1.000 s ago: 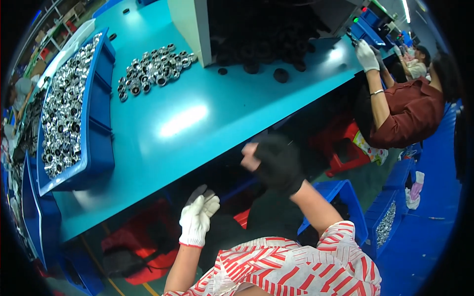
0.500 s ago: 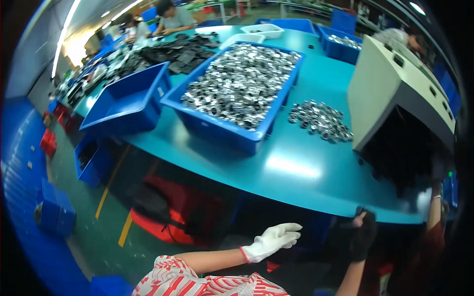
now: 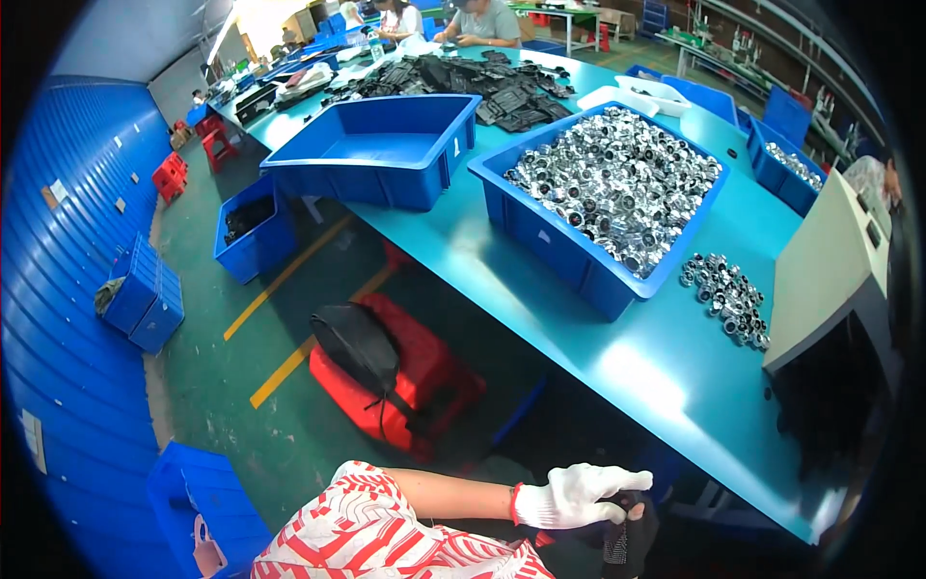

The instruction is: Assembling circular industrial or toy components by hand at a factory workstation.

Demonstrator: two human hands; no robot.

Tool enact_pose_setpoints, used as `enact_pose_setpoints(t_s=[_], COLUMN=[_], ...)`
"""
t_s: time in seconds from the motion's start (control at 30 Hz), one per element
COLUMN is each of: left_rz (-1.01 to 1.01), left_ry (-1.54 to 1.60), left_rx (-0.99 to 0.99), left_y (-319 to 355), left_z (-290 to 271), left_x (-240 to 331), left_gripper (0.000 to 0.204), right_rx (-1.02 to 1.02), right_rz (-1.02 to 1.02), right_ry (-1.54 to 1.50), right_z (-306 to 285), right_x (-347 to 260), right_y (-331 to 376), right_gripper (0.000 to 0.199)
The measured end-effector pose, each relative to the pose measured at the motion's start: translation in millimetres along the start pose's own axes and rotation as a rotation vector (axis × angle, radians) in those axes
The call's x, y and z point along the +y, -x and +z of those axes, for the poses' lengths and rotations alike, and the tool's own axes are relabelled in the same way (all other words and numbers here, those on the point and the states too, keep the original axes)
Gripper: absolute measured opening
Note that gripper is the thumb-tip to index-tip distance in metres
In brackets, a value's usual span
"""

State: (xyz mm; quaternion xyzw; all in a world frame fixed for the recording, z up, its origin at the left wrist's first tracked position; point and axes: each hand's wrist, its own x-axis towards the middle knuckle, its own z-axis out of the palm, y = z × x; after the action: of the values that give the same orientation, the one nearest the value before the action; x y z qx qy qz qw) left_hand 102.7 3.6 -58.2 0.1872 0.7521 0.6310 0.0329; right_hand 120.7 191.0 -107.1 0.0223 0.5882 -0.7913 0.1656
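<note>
tugging at the dark glove (image 3: 632, 536) on the right hand, the white-gloved left hand (image 3: 571, 495) sat below the teal bench (image 3: 617, 372), its fingers (image 3: 627, 480) pinching the cuff. since a moment earlier the view had swung left, so the full bin of shiny metal rings (image 3: 617, 188) now lay well apart ahead.

The left hand (image 3: 574, 494) wears a white knitted cloth glove. Shiny metal rings (image 3: 617, 183) fill a smooth blue plastic bin (image 3: 569, 256). The teal table (image 3: 637, 376) surface is glossy.
</note>
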Motion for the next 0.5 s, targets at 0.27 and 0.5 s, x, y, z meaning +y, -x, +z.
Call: enact_pose_setpoints(t_s=[0.27,0.5], left_rz=[0.322,0.378], left_ry=[-0.158,-0.402], left_rx=[0.03,0.021], left_y=[-40,-95], left_z=[-22,-37], left_x=[27,42], left_gripper=[0.055,0.052], right_rx=[0.448,0.732], right_rz=[-0.482,-0.658], right_ry=[0.577,1.518], right_z=[-9,-138], right_x=[-121,-154], right_y=[-20,-84], right_gripper=[0.038,0.028])
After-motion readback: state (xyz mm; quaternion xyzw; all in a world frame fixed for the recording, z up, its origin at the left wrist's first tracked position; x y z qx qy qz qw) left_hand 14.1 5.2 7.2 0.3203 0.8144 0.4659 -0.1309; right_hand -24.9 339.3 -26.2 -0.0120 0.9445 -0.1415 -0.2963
